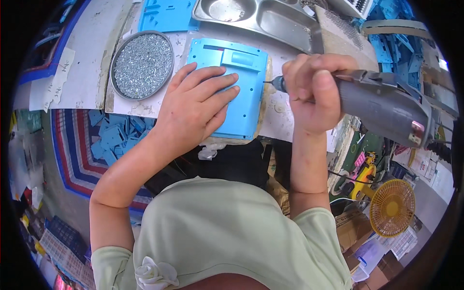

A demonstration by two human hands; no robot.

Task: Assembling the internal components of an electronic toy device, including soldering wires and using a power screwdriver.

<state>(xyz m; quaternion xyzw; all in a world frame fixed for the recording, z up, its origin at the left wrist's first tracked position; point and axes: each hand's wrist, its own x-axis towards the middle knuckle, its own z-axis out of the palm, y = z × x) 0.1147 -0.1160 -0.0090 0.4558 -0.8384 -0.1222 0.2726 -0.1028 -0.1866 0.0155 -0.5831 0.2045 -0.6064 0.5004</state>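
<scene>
A flat blue plastic housing (241, 104) with small dark holes lies on the workbench in front of me. My left hand (198, 99) rests flat across its left part, fingers spread. My right hand (314, 87) is wrapped round a grey electric screwdriver (382, 104), held sideways with its body to the right. The thin bit at its tip points left and reaches the housing's right edge; whether it touches the plastic I cannot tell. Left of the housing stands a round metal dish (143, 65) full of small silvery screws.
A steel compartment tray (285, 24) stands behind the housing, beside another blue plastic part (166, 17). Blue parts (116, 135) fill a striped bag below the bench's left side. More blue pieces (396, 53) are piled far right. A yellow fan (392, 208) stands lower right.
</scene>
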